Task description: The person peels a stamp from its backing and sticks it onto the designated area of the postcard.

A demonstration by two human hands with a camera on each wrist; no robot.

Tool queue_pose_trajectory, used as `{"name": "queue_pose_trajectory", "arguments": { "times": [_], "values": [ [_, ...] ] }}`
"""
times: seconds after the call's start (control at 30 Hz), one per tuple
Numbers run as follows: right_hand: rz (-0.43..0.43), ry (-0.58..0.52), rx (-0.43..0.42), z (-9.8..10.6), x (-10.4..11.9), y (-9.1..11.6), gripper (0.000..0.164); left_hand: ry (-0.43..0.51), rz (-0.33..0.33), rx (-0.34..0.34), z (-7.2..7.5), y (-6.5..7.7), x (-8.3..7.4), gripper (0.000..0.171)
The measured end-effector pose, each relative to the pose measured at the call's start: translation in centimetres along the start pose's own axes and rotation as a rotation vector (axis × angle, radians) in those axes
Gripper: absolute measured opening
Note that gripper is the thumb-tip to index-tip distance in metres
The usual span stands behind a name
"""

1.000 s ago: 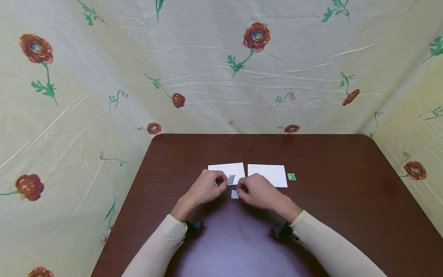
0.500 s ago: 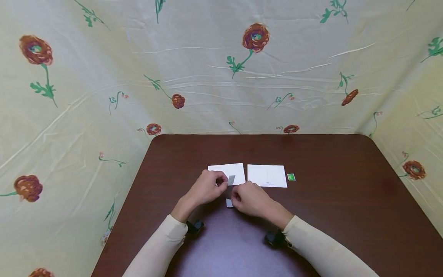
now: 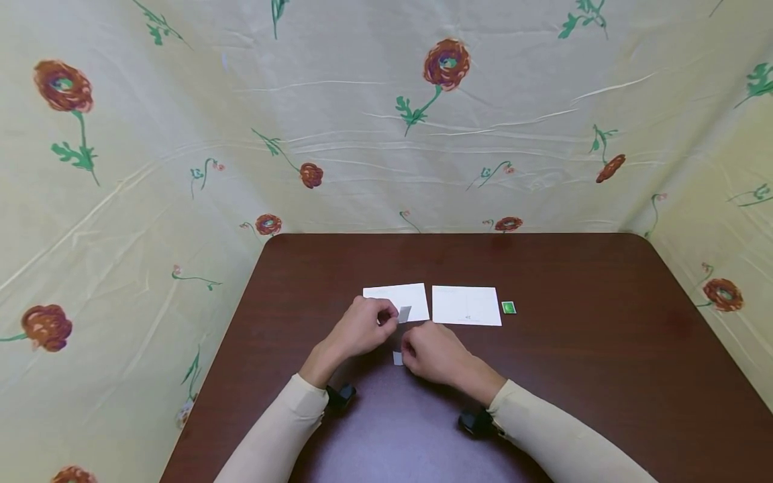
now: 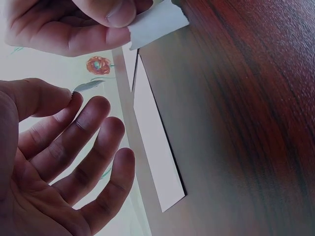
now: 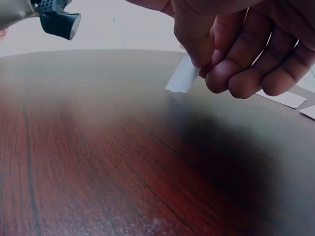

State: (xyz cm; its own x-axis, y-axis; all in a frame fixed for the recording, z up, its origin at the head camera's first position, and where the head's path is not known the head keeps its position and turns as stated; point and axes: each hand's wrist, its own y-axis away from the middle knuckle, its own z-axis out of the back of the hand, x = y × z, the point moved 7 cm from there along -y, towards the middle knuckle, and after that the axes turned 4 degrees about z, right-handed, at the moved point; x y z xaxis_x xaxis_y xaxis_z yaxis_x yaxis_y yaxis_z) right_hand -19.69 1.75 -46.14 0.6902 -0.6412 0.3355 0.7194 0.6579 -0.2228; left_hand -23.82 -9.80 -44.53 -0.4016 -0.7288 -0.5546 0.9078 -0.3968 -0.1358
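My left hand pinches a small grey stamp-sized piece with a jagged edge between thumb and index fingertip, its other fingers spread loosely. In the head view this piece overlaps the near edge of the left white card. Nearer to me, my right hand pinches a small piece of white paper with a ragged edge. It hangs above the table from the thumb and fingertips in the right wrist view. The two hands are apart. The grey piece's front side cannot be seen.
A second white card lies right of the first, a narrow gap between them. Beside it is a small green stamp with a white border. The dark wooden table is surrounded by flower-patterned cloth.
My right hand has moved toward me and slightly left, carrying the white paper away from the left hand. The left hand with the grey piece has stayed almost still.
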Motion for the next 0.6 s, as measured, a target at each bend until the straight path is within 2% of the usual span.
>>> {"name": "queue_pose_trajectory", "arguments": {
  "times": [0.33, 0.6],
  "values": [
    [0.0, 0.072, 0.031, -0.47, -0.24, 0.25, 0.028, 0.016, 0.006, -0.006, -0.02, 0.05, 0.16, 0.01],
    [-0.034, 0.102, 0.045, -0.16, -0.57, 0.21, 0.02, 0.008, 0.011, -0.004, -0.06, 0.16, 0.1, 0.01]
  ]
}}
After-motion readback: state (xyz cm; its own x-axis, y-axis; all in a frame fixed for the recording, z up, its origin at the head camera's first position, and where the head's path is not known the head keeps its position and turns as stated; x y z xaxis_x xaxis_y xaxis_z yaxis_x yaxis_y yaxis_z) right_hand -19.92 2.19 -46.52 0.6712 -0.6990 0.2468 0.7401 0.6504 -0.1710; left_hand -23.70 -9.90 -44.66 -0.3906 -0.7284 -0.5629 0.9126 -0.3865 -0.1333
